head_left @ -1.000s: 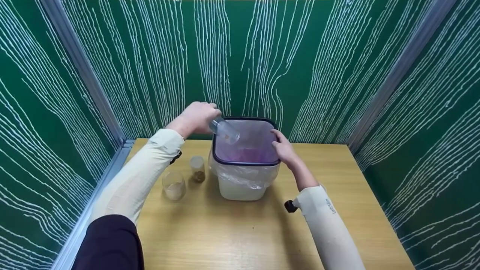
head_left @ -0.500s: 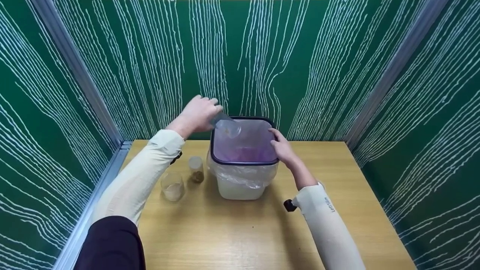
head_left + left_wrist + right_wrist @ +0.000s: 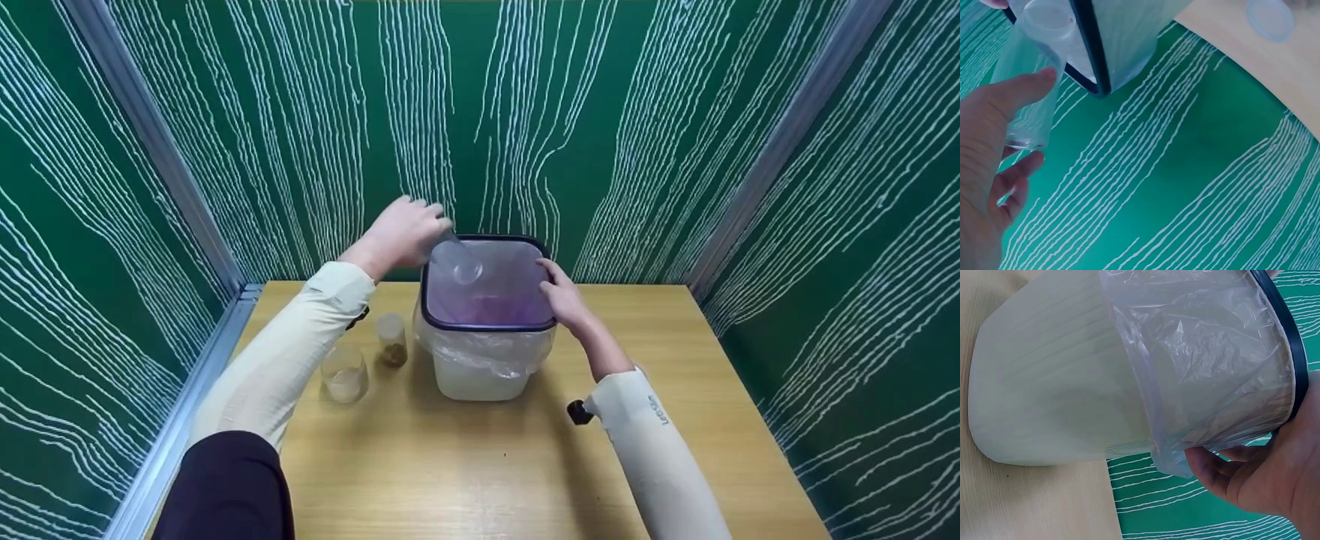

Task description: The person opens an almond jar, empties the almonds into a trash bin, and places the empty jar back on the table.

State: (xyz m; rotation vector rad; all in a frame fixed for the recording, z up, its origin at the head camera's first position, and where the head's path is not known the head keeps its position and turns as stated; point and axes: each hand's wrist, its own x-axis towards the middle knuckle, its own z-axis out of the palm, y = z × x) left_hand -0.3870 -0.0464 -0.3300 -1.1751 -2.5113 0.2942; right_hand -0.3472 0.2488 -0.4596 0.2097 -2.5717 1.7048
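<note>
In the head view my left hand [image 3: 405, 232] grips a clear cup [image 3: 459, 261], tilted with its mouth down over the opening of a trash bin [image 3: 480, 379]. The left wrist view shows the thumb lying along the wall of this see-through cup [image 3: 1037, 115], and no contents are visible in it. My right hand [image 3: 566, 300] holds the dark rim on the bin's right side, fingers over the edge. From the right wrist, its fingertips are curled against the clear plastic liner [image 3: 1196, 354] that hangs over the pale bin.
Left of the bin stand a clear jar [image 3: 391, 341] with brown bits at its bottom and a rounded glass [image 3: 346, 379] with something whitish inside. All rest on a wooden table [image 3: 465, 480]. Green walls [image 3: 300, 112] with white wavy lines enclose the back and sides.
The cup has tipped more steeply into the bin, and a small brownish bit seen in it earlier no longer shows. The right hand stays on the rim.
</note>
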